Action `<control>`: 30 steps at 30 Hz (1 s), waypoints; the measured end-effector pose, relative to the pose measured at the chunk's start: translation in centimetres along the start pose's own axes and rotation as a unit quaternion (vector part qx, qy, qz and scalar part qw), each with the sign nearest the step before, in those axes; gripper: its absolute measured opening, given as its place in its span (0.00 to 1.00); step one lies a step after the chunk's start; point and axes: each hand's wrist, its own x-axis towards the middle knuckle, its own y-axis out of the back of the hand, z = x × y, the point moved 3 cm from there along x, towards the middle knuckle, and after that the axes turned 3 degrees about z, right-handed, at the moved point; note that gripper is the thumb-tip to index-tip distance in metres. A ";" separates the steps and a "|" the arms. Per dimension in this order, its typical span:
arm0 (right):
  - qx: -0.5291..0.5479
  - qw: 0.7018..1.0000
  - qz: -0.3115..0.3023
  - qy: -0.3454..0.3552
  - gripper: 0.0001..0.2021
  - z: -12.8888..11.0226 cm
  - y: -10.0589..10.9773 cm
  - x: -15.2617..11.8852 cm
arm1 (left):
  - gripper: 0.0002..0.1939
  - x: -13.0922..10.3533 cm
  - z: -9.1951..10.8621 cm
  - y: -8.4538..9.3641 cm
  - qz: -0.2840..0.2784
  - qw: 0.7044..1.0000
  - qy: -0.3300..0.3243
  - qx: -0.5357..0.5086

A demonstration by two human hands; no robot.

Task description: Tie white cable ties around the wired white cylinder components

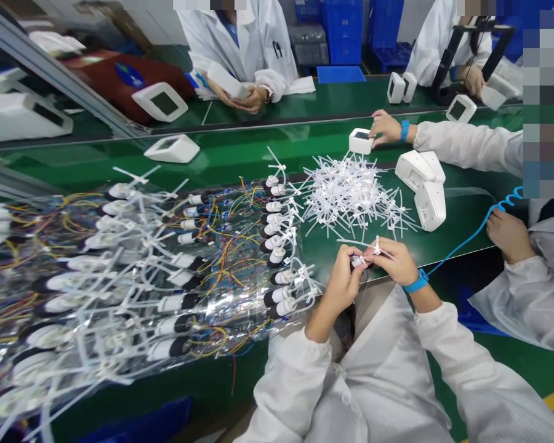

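Note:
My left hand (344, 277) is closed around a small white cylindrical part with a dark end (358, 261), held just over the table's front edge. Close beside it, my right hand (394, 261) pinches a white cable tie (377, 246) whose strap sticks out above the fingers. The fingertips of both hands meet at the part, so its lower side is hidden. Beyond my hands lies a heap of white cable ties (346, 191). To the left, rows of white and black cylindrical parts (274, 240) with coloured wires and cable ties rest on clear plastic.
White housings (429, 206) stand to the right of the heap. A co-worker's hand (385, 127) touches a white device (361, 141) on the green belt (258, 147). Another person across the belt holds a white device. A blue coiled cord (471, 237) runs from my right wristband.

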 end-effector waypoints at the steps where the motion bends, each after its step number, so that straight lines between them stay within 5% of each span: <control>1: 0.002 1.000 0.000 0.000 0.11 0.0 0.0 0.0 | 0.07 0.0 0.0 0.0 0.000 1.000 0.001 0.000; 9: 0.023 0.999 0.017 -0.028 0.11 0.3 -0.3 0.4 | 0.09 0.3 -0.4 0.1 0.011 1.000 0.025 -0.002; 13: 0.129 0.987 0.026 -0.097 0.16 1.2 -0.8 0.2 | 0.12 0.6 -0.5 0.2 0.025 0.998 0.061 -0.019; 16: 0.215 0.964 0.087 -0.129 0.21 2.1 -0.7 0.0 | 0.12 0.7 -0.6 0.3 0.045 0.995 0.085 -0.019; 21: 0.247 0.943 0.213 -0.070 0.22 2.4 0.0 0.1 | 0.11 0.7 -0.6 0.1 0.061 0.993 0.101 -0.019; 30: 0.230 0.959 0.126 -0.105 0.24 2.9 -0.1 0.2 | 0.10 0.7 0.0 -0.9 0.061 0.996 0.046 0.045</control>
